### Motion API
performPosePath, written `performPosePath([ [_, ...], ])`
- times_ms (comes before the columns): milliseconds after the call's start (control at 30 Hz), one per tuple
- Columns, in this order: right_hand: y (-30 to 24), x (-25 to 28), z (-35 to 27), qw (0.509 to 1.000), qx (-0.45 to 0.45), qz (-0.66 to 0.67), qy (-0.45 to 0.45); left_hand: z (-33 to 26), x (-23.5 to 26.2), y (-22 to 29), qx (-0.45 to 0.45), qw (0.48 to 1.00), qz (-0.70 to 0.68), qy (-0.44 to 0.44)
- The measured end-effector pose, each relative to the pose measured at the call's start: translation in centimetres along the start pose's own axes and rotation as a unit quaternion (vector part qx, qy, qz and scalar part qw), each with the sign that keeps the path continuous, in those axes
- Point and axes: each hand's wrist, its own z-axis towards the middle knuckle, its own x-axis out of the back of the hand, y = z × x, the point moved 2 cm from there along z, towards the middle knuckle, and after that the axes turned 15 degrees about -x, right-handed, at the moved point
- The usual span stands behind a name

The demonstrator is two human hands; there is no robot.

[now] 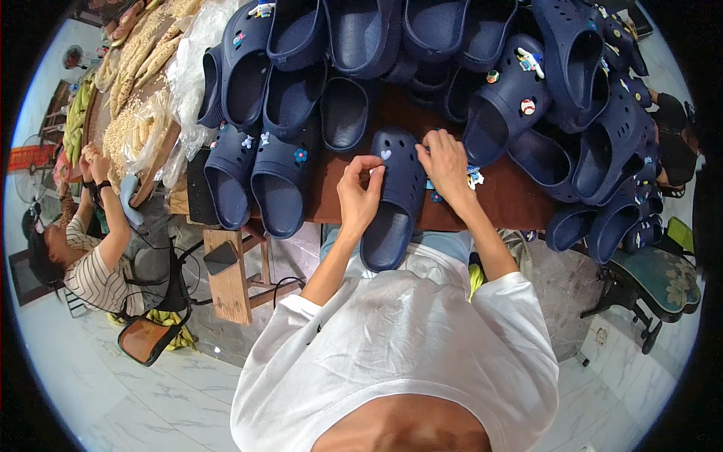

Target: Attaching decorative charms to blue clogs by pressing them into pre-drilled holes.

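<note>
A navy blue clog (399, 188) lies toe-away in front of me, its heel over the table's near edge. A small pale heart-shaped charm (386, 154) sits on its upper among the holes. My left hand (358, 194) is at the clog's left side, thumb and forefinger closed in a pinch; whatever is between the tips is too small to make out. At the clog's right edge, my right hand (447, 169) has its fingers curled, their tips partly hidden. Small colourful charms (474, 178) lie beside and partly under this hand.
Many navy clogs (286, 177) are piled around the brown tabletop (339, 197), some with charms. At left, a person (98, 248) works by a table of corn kernels (120, 135). A phone (221, 258) rests on a wooden stool (228, 290). A chair (655, 279) stands at right.
</note>
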Motion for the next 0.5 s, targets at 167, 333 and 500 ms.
performPosePath([
  [167, 2.5, 2.1, -1.3, 0.992, -0.015, -0.114, -0.056, 2.1, -3.0, 3.2, -0.172, 0.973, 0.070, -0.139],
  [333, 3.7, 3.8, -0.5, 0.998, -0.028, -0.042, -0.041, 1.6, -9.0, 3.5, -0.248, 0.942, 0.080, -0.213],
  [500, 3.3, 5.5, 2.1, 0.988, -0.100, 0.094, -0.064, 1.0, -11.3, 2.9, -0.271, 0.934, 0.124, -0.195],
])
